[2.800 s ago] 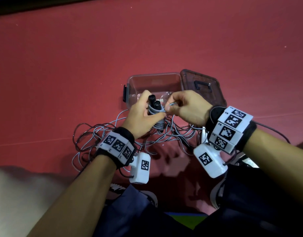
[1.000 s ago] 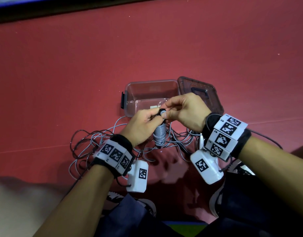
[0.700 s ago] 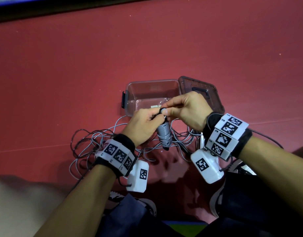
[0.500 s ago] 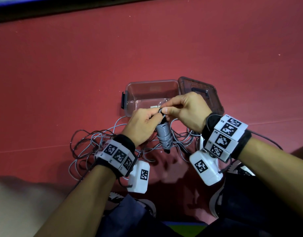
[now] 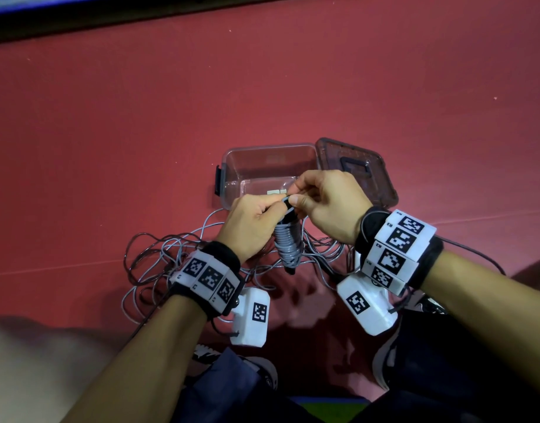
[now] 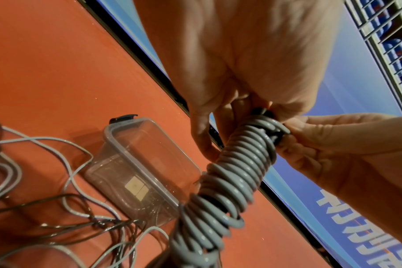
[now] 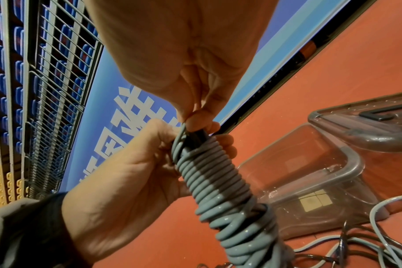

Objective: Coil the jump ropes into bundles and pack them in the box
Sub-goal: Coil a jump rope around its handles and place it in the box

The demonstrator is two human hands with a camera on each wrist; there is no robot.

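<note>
From the head view, two hands meet above a red floor [image 5: 110,132]. The left hand [image 5: 253,222] has its grip curled round the top of one coiled bundle [image 5: 288,245] of grey rope wound on black handles. The right hand [image 5: 329,206] pinches the rope at the very top of the bundle with its thumb and first finger. The bundle hangs down between the two hands, just in front of one clear box [image 5: 262,166]. The box sits open on the floor, and its one dark lid [image 5: 360,166] lies flat on its right side. A pile of loose ropes [image 5: 159,264], grey and dark, lies tangled on the floor under the hands. I cannot count how many ropes are in the pile.

From the left wrist view, the bundle [image 6: 230,181] shows many tight grey turns, one above the other. The left hand [image 6: 230,72] holds its top, and the right hand [image 6: 333,145] touches the top from the side. The box [image 6: 140,166] stands behind, with loose ropes [image 6: 57,208] beside it.

From the right wrist view, the right hand [image 7: 195,72] pinches the rope end at the top of the bundle [image 7: 218,181]. The left hand [image 7: 131,172] is wrapped round the bundle's upper part. The box [image 7: 310,172] and lid [image 7: 367,123] are to the right.
</note>
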